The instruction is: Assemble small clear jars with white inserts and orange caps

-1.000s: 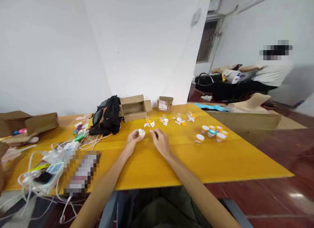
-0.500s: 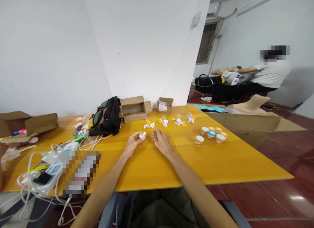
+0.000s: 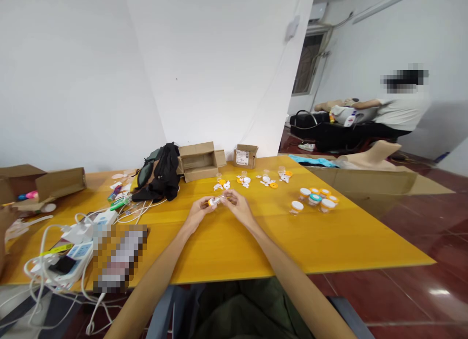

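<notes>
Observed left hand [image 3: 198,212] gripping a small, round, white-and-orange plastic piece [image 3: 211,202] between thumb and fingers, just above a glossy yellow table [image 3: 256,246]. Observed right hand [image 3: 237,205] close beside it, narrowed at the fingertips on a small clear plastic piece [image 3: 221,198], held up against the white-and-orange one. Could not tell the exact fit between the two. Noted beyond both hands a row of four clusters of small white and orange plastic parts [image 3: 222,185], each with a clear cup. Found to the right a group of clear plastic jars with white and orange lids [image 3: 297,206], including one teal-rimmed lid [image 3: 315,197]. Recorded at the far edge an open brown cardboard box [image 3: 199,172], between a black-and-green fabric backpack [image 3: 164,176] and a smaller brown cardboard box [image 3: 245,157].
</notes>
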Tool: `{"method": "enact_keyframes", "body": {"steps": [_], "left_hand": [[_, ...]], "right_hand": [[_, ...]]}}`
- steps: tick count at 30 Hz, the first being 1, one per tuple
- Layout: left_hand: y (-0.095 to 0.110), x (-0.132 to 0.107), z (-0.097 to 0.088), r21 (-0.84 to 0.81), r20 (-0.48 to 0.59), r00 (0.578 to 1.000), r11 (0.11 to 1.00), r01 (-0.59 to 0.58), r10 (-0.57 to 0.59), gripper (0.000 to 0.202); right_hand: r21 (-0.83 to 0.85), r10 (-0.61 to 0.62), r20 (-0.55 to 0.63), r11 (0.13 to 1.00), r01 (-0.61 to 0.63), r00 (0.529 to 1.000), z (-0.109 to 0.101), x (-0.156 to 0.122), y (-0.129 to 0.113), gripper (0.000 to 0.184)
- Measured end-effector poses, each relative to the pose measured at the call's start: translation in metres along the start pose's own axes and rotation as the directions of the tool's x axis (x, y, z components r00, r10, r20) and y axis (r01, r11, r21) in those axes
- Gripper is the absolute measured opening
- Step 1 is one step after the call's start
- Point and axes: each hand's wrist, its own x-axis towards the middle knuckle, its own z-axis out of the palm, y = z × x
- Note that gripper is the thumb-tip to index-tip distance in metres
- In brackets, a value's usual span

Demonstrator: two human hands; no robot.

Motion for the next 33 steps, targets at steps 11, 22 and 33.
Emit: {"method": "enact_keyframes", "body": {"steps": [11, 22, 33], "left_hand": [[0.0024, -0.0022, 0.0002, 0.009, 0.075, 0.997, 1.000, 0.001, -0.001, 0.044], [-0.0015, -0.0010, -0.0021, 0.017, 0.063, 0.998, 1.000, -0.006, 0.005, 0.047], [0.0013, -0.0023, -0.0001, 0.030, 0.079, 0.997, 1.000, -0.006, 0.004, 0.042]], "right_hand": [[0.002, 0.035, 0.133, 0.999, -0.036, 0.991, 0.0006, -0.0024, -0.0059, 0.023], [-0.140, 0.020, 0.072, 0.990, -0.010, 0.997, -0.0026, -0.0007, -0.0023, 0.024], [-0.424, 0.041, 0.098, 0.906, 0.005, 0.994, -0.0063, -0.0045, -0.0099, 0.041]]}}
